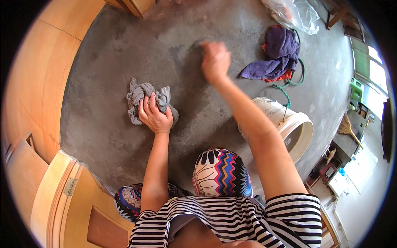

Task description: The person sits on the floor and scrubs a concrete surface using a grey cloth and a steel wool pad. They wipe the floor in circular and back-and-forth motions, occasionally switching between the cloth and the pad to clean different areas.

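Observation:
A crumpled grey cloth (136, 100) lies on the concrete floor (118, 55). My left hand (155, 114) presses on it from above, its fingers sunk into the folds. To the right, my right hand (217, 60) is over the floor with its fingers curled and blurred by motion. Something small and dark shows at its fingertips, too blurred to name. A whitish plastic bucket (297, 119) is beside my right arm, its mouth facing right, with a green rope (283, 93) at its handle. The arm hides part of the bucket.
A purple towel (280, 45) and red cloth (283, 76) lie to the right, below a clear plastic bag (297, 12). Wooden panels (46, 62) and a door (74, 198) border the left. A broom (347, 127) and green stool (356, 89) are farther right.

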Motion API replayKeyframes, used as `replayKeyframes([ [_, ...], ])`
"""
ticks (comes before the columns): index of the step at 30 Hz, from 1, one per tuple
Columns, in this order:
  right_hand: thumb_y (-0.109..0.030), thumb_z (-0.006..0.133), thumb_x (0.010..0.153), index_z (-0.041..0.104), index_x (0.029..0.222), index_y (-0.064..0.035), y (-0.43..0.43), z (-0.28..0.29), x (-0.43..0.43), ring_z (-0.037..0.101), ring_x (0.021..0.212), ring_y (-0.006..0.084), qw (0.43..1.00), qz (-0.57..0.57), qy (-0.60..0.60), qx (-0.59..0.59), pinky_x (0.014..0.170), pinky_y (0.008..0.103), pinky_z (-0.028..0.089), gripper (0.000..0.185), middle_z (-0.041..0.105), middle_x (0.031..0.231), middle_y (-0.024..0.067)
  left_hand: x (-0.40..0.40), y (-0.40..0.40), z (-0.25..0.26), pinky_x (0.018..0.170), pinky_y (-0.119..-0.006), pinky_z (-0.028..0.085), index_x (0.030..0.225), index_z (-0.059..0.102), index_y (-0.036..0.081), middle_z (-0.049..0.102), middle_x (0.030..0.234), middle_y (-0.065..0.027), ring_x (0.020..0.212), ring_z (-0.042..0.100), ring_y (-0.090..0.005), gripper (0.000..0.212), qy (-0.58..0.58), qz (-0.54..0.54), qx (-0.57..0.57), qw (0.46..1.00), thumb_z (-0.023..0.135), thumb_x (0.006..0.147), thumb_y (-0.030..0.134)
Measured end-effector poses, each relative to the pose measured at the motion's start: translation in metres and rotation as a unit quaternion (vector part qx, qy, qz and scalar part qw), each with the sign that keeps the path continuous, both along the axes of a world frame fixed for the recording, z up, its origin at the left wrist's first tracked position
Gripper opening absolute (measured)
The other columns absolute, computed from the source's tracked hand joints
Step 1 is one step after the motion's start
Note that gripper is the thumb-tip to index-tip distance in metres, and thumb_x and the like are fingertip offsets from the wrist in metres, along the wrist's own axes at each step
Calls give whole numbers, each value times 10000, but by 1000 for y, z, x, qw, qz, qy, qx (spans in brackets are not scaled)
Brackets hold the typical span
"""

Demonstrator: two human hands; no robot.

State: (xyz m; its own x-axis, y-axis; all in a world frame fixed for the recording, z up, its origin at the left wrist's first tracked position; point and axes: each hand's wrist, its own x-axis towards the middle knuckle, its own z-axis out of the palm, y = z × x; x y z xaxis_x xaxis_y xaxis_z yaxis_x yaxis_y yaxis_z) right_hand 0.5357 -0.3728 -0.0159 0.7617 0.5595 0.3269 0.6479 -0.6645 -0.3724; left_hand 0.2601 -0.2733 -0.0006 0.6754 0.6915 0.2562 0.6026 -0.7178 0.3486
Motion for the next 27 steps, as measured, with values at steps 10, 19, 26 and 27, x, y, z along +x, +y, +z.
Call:
replayKeyframes([
  [10,-118,671,855,747,1137,-219,-17,10,119,687,903,329,980,-183,-15,-71,799,474,549,309,686,1004,104,6,-2,-2,1108,-530,352,1391,590,134,596,1388,-125,1338,481,-372,631,-27,-13,-14,999,654,806,363],
  [19,-103,672,861,762,1147,-296,-30,11,94,696,881,296,991,54,-31,-122,742,439,557,357,707,978,69,-3,4,5,1096,-536,366,1398,577,117,592,1385,-145,1337,478,-397,630,-23,-22,-28,999,667,816,342],
  [26,-63,610,879,728,1158,-214,73,-2,13,662,898,334,996,81,-43,5,742,450,537,339,684,1004,106,-5,3,-4,1096,-532,360,1387,601,124,600,1384,-122,1322,487,-371,620,-30,-22,-12,999,610,860,449],
  [27,-47,611,879,735,1188,-233,68,11,-15,651,955,306,988,153,7,-16,797,415,520,381,678,1030,63,-6,3,-1,1103,-545,357,1395,579,109,595,1388,-137,1339,481,-393,625,-31,-22,-22,999,663,809,310],
])
